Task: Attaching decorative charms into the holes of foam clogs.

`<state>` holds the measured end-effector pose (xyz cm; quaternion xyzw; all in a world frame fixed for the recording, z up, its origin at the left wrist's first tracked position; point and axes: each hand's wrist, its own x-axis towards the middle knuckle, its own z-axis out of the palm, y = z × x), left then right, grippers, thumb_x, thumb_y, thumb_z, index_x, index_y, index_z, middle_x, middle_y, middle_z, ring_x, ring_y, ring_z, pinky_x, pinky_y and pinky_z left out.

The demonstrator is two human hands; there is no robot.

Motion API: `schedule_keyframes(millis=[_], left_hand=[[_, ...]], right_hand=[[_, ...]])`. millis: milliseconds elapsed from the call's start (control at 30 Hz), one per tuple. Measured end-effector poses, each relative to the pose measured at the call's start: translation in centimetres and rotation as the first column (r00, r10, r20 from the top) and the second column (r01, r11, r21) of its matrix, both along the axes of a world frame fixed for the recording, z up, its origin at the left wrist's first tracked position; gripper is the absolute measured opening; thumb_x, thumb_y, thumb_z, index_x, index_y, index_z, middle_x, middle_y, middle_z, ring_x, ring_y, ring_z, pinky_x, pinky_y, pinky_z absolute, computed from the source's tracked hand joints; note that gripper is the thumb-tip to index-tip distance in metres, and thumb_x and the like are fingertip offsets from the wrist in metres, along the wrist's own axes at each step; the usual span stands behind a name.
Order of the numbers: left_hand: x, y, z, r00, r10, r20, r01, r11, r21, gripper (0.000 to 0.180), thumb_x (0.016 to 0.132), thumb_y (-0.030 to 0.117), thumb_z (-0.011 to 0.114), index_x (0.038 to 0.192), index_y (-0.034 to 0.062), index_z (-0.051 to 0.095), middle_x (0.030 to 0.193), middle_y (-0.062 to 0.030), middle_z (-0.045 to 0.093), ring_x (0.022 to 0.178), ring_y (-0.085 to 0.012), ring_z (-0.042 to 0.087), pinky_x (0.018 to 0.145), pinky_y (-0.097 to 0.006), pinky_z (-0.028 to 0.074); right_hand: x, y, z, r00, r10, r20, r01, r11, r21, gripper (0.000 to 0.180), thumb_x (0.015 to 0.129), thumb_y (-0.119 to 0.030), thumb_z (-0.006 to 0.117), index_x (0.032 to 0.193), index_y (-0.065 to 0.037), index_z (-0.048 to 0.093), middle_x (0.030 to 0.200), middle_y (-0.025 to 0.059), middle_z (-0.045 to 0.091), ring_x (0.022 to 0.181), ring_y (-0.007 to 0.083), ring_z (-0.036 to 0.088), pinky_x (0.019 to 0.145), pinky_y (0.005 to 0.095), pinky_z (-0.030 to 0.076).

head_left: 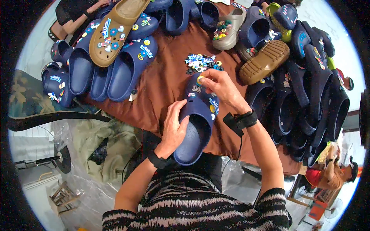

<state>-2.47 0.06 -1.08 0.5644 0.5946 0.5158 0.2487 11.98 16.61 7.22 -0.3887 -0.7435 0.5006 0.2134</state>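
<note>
A navy blue clog point(196, 131) lies in front of me at the table's near edge, toe pointing away. My left hand point(174, 125) grips its left side, fingers along the upper and thumb at the opening's rim. Between thumb and forefinger, my right hand point(222, 87) pinches a small round yellow charm point(200, 79) against the toe. Other charms sit on the upper, among them a pink-and-white swirl point(191, 94) and a blue banner charm point(214, 106) on the right side. Just past the toe is a small heap of loose charms point(200, 62), mostly blue, white and black.
Brown cloth point(154, 82) covers the table. Decorated navy clogs point(127, 73) are piled at left, with a tan clog point(111, 34) on top. More clogs point(285, 96) crowd the right, including an upturned brown one point(266, 61). Other people point(335, 173) are at the edges.
</note>
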Motion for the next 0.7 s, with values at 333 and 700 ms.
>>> schedule_keyframes(millis=[333,700], left_hand=[[0.0,0.0,-0.1,1.0,-0.001,0.005,0.001,1.0,-0.005,0.053,0.086,0.0,0.063,0.137,0.0035,0.049,0.134,-0.0218,0.052,0.13,-0.0411,0.047,0.11,-0.045,0.039],[0.0,-0.1,0.5,0.999,-0.014,0.031,0.016,0.998,-0.059,0.048,0.089,0.002,0.059,0.137,0.0019,0.051,0.137,-0.0192,0.051,0.133,-0.0364,0.046,0.114,-0.042,0.034]], right_hand=[[6.0,5.3,-6.0,0.952,-0.297,0.075,0.294,0.955,0.041,0.025,0.094,-0.017,0.065,0.103,0.006,0.068,0.078,0.0063,0.066,0.066,0.0129,0.06,0.06,0.0295,0.05],[4.7,5.8,-8.5,0.917,-0.22,0.333,0.057,0.898,0.436,0.027,0.089,-0.017,0.067,0.116,-0.009,0.068,0.103,0.0192,0.071,0.098,0.0369,0.069,0.084,0.0457,0.054]])
